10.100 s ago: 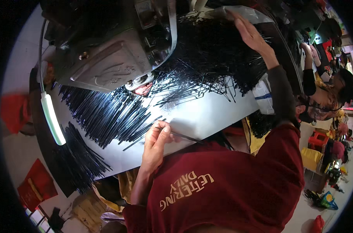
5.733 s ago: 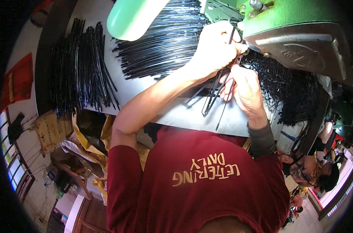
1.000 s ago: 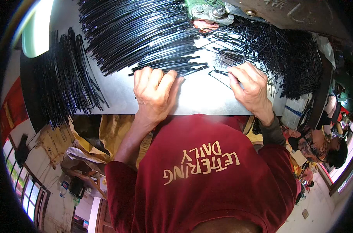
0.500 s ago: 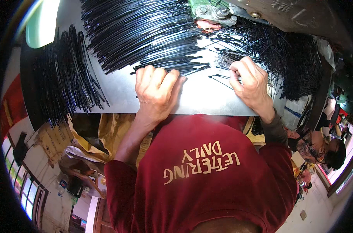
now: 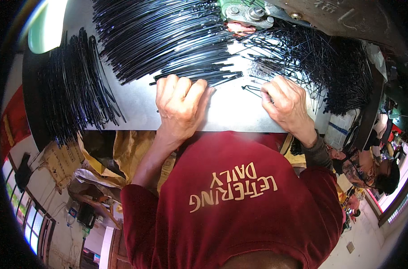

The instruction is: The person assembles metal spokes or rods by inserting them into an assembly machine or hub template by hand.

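Observation:
My left hand is closed, knuckles up, at the near edge of a small row of thin black rods. Its fingertips are hidden, so whatever they grip cannot be seen. Further right, my right hand is pinched closed over the metal tabletop. Thin black rods with looped ends run from its fingers toward the left. Beyond my left hand lies a broad layer of long black rods, roughly parallel. A tangled heap of thin black rods spreads beyond and to the right of my right hand.
Another bundle of black rods hangs over the table's left side. A green machine part with bolts stands at the far edge, beside a dark metal body. A lamp is at upper left. Other people are at right.
My right hand has shifted slightly left and nearer to me, its fingers curling in more. My left hand has stayed in place at the rods.

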### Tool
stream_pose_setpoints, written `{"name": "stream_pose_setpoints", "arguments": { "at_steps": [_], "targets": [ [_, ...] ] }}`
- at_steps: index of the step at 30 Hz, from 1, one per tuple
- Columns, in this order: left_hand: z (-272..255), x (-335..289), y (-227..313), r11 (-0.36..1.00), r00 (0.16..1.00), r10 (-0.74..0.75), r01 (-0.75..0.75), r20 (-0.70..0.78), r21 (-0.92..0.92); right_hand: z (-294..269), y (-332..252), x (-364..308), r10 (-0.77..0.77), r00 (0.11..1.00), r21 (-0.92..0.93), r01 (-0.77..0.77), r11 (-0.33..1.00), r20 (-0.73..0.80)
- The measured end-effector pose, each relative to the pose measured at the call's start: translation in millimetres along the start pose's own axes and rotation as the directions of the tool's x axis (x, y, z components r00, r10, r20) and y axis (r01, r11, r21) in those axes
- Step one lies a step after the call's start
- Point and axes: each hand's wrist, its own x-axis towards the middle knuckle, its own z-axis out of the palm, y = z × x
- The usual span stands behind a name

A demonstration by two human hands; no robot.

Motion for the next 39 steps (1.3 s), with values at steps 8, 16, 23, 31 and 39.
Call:
{"name": "stream_pose_setpoints", "arguments": {
  "at_steps": [8, 16, 23, 31, 39],
  "targets": [
    [0, 0, 0, 1.000, 1.000, 0.008, -0.008, -0.012, -0.008, -6, -4, 4, -0.007, 0.999, -0.023, 0.008, 1.000, 0.040],
    [-5, 1, 1, 1.000, 1.000, 0.006, -0.006, 0.026, 0.001, -8, -9, 6, 0.000, 0.996, -0.023, 0.002, 1.000, 0.093],
    [-3, 2, 0, 1.000, 0.999, 0.018, -0.018, 0.037, -0.009, 0, -10, 1, 0.027, 0.997, -0.031, -0.025, 0.999, 0.068],
    [-4, 2, 0, 1.000, 1.000, 0.018, -0.018, 0.020, -0.012, -1, -3, 16, -0.095, 0.981, -0.219, 0.132, 0.967, 0.170],
    [-1, -1, -1, 1.000, 1.000, 0.017, -0.018, -0.014, -0.023, 0, -4, 14, 0.100, 0.993, -0.137, -0.107, 0.985, -0.058]
  ]
}}
